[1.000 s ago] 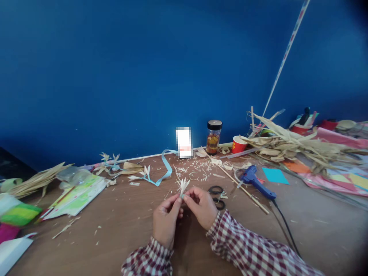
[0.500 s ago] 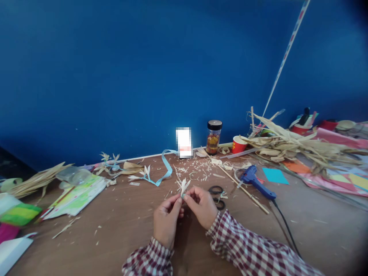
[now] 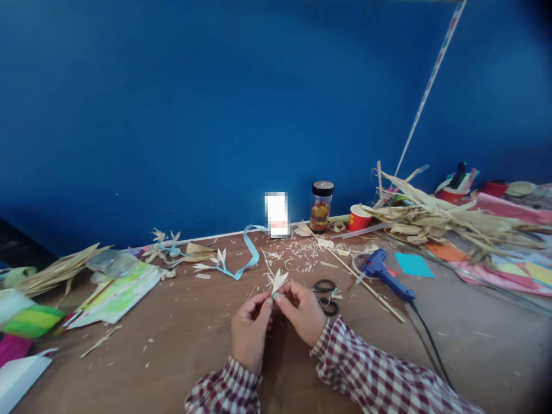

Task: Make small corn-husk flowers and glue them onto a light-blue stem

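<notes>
Husk flower (image 3: 276,281): pale, pointed petals fanned upward, base pinched between both hands.

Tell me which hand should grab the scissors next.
Right, probably. The right hand sits just beside the scissors, while the left hand is farther off; both pinch the husk flower.

The surface (image 3: 181,339) was matt brown wood; the husk flower (image 3: 277,281) dry and papery; sleeves (image 3: 366,368) checked cloth.
</notes>
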Motion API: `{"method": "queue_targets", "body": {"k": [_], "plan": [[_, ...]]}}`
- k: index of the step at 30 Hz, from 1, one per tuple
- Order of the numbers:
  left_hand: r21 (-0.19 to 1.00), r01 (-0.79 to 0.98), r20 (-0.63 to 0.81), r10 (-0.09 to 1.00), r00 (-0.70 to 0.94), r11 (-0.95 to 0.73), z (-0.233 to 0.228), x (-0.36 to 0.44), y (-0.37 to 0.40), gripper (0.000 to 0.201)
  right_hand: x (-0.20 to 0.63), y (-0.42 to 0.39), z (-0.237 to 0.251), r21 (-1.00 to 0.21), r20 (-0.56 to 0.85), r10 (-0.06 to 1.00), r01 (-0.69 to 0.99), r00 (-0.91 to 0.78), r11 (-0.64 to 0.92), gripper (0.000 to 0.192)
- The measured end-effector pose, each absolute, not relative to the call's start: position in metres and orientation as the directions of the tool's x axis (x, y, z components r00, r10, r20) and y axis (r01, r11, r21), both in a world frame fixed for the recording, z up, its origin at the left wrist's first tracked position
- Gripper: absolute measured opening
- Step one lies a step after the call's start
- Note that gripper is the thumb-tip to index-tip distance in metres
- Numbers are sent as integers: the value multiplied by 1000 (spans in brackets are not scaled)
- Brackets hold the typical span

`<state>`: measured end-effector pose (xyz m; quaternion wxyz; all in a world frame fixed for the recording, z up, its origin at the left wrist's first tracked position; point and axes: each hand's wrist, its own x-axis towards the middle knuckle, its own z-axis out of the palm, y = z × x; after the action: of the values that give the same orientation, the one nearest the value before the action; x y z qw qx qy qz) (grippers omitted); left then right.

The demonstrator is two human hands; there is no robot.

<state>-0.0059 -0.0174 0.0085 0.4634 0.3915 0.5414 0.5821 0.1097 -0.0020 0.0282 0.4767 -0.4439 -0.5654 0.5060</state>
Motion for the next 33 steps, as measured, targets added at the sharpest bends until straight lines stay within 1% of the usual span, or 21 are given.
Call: {"method": "queue_targets", "body": {"k": [5, 11, 17, 26, 29, 33], "plan": [[997, -77, -34, 970, -239, 16, 8, -6, -18, 33, 111, -1, 25, -996, 87, 979, -47, -182, 80, 13], [1000, 21, 16, 973, -230, -12, 10, -6, -19, 33, 112, 0, 20, -996, 89, 981, -33, -173, 84, 13], [998, 54, 37, 972, -233, -26, 13, -5, -21, 32, 111, 1, 18, -997, 52, 981, -66, -187, 40, 14], [1000, -8, 0, 976, -220, -2, 16, -3, -23, 31, 111, 0, 22, -998, 26, 986, -67, -167, 15, 17], [999, -52, -19, 979, -201, 9, 17, -1, -24, 33, 112, 1, 24, -998, 34, 986, -56, -164, 25, 18], [996, -74, -54, 987, -148, 43, 17, 0, -23, 36, 115, 3, 25, -998, 5, 988, -62, -155, -5, 19]]}}
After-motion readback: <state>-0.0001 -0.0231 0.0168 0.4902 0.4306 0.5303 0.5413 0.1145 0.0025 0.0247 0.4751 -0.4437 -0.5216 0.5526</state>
